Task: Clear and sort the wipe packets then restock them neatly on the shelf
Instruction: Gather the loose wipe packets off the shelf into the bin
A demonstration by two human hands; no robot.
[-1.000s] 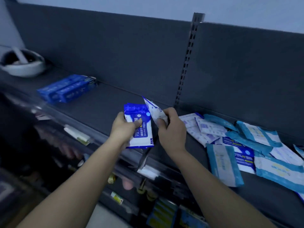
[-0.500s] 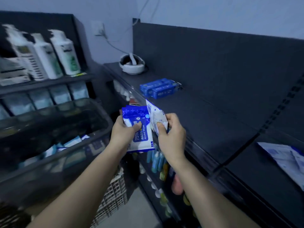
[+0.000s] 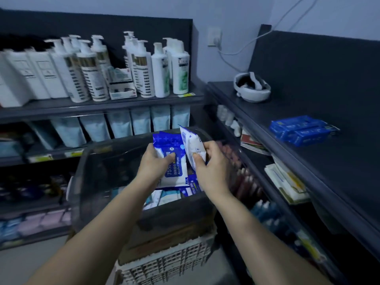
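Our left hand (image 3: 153, 164) grips the blue wipe packet (image 3: 174, 149), our right hand (image 3: 213, 165) pinches a white packet (image 3: 193, 144) beside it, both over the bin (image 3: 86, 182); loose packets (image 3: 164, 197) lie below them, two blue packs (image 3: 304, 130) sit on the shelf (image 3: 308, 161) off to the right, so we judge clearing midway, restocking barely begun

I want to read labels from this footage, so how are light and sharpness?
Head view: dim, bluish light all over. Head view: the alcohol wipes packet is sharp enough to read its print. Head view: pump bottles at left are smeared, labels unreadable. Head view: the wide lens stretches the right shelf.
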